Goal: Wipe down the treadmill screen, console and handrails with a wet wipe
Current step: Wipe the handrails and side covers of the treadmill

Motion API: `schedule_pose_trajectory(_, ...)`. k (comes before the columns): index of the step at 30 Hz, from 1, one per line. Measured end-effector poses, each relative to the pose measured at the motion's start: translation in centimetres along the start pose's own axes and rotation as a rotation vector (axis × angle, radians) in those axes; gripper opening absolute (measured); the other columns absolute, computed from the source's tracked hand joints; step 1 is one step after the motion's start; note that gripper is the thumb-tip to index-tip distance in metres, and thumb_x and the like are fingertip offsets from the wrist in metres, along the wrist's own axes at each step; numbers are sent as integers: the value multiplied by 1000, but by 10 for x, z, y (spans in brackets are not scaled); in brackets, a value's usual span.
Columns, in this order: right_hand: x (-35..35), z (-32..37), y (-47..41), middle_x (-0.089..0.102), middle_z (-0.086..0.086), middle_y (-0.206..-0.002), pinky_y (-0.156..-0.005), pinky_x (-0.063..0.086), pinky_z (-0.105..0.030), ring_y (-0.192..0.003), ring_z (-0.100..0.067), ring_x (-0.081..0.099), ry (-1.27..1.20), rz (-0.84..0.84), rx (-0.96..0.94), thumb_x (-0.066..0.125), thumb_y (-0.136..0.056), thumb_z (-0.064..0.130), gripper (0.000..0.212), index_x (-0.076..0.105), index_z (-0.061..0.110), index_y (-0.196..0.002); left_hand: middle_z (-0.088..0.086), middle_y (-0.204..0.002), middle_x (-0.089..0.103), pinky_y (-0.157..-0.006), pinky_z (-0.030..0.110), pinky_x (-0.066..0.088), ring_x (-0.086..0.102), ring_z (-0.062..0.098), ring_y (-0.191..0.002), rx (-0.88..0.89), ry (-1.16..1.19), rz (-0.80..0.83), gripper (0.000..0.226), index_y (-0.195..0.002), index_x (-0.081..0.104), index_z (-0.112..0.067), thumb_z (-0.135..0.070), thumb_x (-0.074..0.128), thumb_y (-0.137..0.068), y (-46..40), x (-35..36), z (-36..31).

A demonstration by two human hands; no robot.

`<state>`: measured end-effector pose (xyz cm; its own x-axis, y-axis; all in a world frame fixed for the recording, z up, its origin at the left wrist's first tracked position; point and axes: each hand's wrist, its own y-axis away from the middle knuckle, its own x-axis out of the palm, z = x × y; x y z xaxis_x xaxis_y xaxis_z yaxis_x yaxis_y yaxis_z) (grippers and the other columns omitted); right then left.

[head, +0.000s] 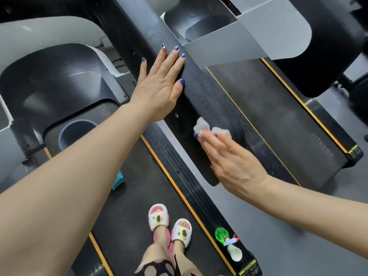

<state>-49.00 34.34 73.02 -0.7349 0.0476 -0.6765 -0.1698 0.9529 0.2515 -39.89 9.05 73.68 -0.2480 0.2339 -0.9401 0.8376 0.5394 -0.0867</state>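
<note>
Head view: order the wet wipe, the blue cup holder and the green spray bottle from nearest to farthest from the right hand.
1. wet wipe: under the fingers of the right hand, on the black handrail.
2. green spray bottle: below, lying on the side rail.
3. blue cup holder: far left, beyond the left forearm.

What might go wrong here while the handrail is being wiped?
The wet wipe sits only under the right hand's straight fingertips, so it may slip off the black handrail. The left hand presses flat on the same rail, so leaning on it could be unsteady if that surface gets damp. The spray bottle on the side rail lies near the feet.
</note>
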Motion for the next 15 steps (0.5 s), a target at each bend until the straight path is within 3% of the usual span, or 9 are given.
schedule_pose_trajectory(2, 8, 13, 9, 7, -33, -160, -107, -33, -62, -146, -49, -11, 64, 31, -186, 16, -96, 19, 63, 17, -14, -150, -8, -168, -2, -122, 55, -7, -12, 16, -154, -2, 13, 3, 57, -160, 7, -24, -38, 22, -107, 1, 0, 0)
schedule_pose_trajectory(3, 11, 13, 12, 8, -34, -160, -106, -33, -62, -147, -48, -7, 28, 40, -238, 13, -94, 16, 64, 17, -14, -150, -7, -168, -3, -122, 54, -8, -12, 16, -154, 0, 15, 9, 57, -160, 7, -24, -39, 21, -107, 1, 1, 0)
schedule_pose_trajectory(6, 14, -15, 8, 36, -24, -156, -121, -9, -53, -149, -36, 27, -197, -124, -241, 22, -95, 8, 56, 43, -10, -144, -6, -168, -2, -122, 54, -9, -12, 17, -154, 8, 19, 6, 60, -160, 7, -23, -41, 17, -104, 1, 3, 2)
schedule_pose_trajectory(8, 12, -40, 3, 51, -19, -147, -123, 3, -50, -144, -34, 38, -298, -244, -286, 29, -95, 5, 49, 57, -8, -134, -6, -168, -1, -122, 53, -9, -11, 17, -154, 17, 35, -4, 61, -160, 9, -22, -41, 16, -102, 1, 5, 2)
schedule_pose_trajectory(12, 4, -82, -6, 57, -15, -141, -123, 15, -50, -142, -33, 42, -470, -308, -372, 61, -88, -1, 41, 63, -5, -129, -6, -168, -2, -122, 53, -9, -12, 18, -154, 24, 37, -2, 62, -160, 7, -23, -42, 14, -102, 1, 7, 4)
schedule_pose_trajectory(15, 4, -93, -6, 47, -17, -151, -124, 16, -50, -147, -31, 34, -562, -291, -324, 57, -89, -2, 48, 56, -3, -136, -5, -168, -3, -122, 53, -10, -12, 19, -154, 34, 34, 11, 61, -160, 6, -23, -42, 15, -103, 1, 7, 5)
